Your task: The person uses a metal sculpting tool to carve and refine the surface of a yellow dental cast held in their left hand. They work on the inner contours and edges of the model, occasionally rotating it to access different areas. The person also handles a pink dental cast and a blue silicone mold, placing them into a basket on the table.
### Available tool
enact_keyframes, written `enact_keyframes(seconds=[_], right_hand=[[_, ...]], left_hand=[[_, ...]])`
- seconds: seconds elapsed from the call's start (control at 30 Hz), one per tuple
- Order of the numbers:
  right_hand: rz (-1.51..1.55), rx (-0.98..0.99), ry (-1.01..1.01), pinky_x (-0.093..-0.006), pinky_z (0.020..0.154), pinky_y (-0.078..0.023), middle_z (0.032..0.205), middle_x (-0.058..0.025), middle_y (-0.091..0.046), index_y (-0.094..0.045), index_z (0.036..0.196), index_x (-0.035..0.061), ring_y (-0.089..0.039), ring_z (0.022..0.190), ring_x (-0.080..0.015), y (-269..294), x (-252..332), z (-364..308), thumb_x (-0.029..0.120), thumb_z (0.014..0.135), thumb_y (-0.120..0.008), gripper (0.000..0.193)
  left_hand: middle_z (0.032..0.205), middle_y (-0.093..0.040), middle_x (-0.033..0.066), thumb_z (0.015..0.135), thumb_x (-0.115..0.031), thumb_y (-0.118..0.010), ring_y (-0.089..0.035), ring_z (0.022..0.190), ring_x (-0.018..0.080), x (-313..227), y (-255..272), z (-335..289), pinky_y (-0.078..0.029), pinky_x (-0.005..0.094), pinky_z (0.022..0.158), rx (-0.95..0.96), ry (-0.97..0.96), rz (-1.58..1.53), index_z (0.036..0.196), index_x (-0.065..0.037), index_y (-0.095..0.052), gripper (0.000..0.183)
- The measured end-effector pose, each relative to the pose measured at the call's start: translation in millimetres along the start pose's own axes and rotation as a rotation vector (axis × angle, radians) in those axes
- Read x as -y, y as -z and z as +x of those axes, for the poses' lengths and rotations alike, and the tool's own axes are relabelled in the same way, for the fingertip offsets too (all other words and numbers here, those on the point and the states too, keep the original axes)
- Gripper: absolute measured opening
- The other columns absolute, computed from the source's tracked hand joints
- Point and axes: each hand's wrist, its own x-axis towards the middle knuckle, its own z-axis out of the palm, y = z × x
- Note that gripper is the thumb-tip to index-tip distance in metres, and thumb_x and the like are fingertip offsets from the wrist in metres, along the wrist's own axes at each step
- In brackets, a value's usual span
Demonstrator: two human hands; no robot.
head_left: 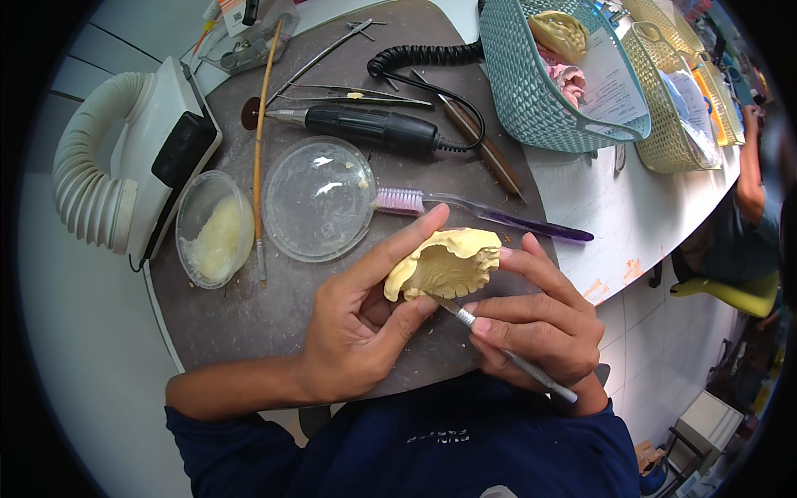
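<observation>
Above the front of the grey bench mat, my left hand (pixel 357 324) grips a pale yellow dental cast (pixel 452 264) by its left side, thumb at the lower edge and forefinger along the top. The cast is tilted so its hollow inner face and row of teeth show. In my right hand (pixel 544 332) is a slim metal scalpel-like knife (pixel 531 375), held like a pen. Its tip touches the cast near the teeth, close to my left thumb. My right forefinger rests against the cast's right side.
Behind the cast lie a purple toothbrush (pixel 506 217), a clear round lid (pixel 320 199) and a black rotary handpiece (pixel 374 126). Left are a tub of whitish paste (pixel 214 236), a thin brush (pixel 261 149) and a white hose unit (pixel 95 158). Baskets (pixel 506 83) stand far right; another person's arm (pixel 751 166) shows beyond.
</observation>
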Motion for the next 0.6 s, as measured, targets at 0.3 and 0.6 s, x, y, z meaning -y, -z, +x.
enact_keyframes(seconds=[0.3, 0.6], right_hand=[[0.111, -0.035, -0.036, -0.0524, 0.112, -0.037, 0.087, -0.0034, -0.073, -0.070, 0.090, 0.0118, -0.064, 0.117, -0.0325, 2.9, -1.1, -2.7, 0.000, 0.071, -0.081, 0.025], [0.052, -0.009, -0.020, -0.0545, 0.114, -0.033, 0.085, -0.0044, -0.075, -0.073, 0.087, 0.0138, -0.065, 0.113, -0.0337, 2.3, -4.7, -4.4, 0.014, 0.079, -0.080, 0.011]], left_hand=[[0.144, -0.038, 0.0113, 0.091, 0.013, -0.055, -0.043, 0.135, 0.0201, 6.9, 1.7, 1.8, -0.037, 0.0321, 0.113, 0.036, -0.128, -0.025, 0.149, -0.001, -0.036, 0.062], [0.151, -0.040, 0.0185, 0.091, 0.016, -0.051, -0.041, 0.139, 0.0240, 6.3, 0.5, 3.7, -0.034, 0.0345, 0.116, 0.061, -0.105, -0.093, 0.149, 0.001, -0.035, 0.061]])
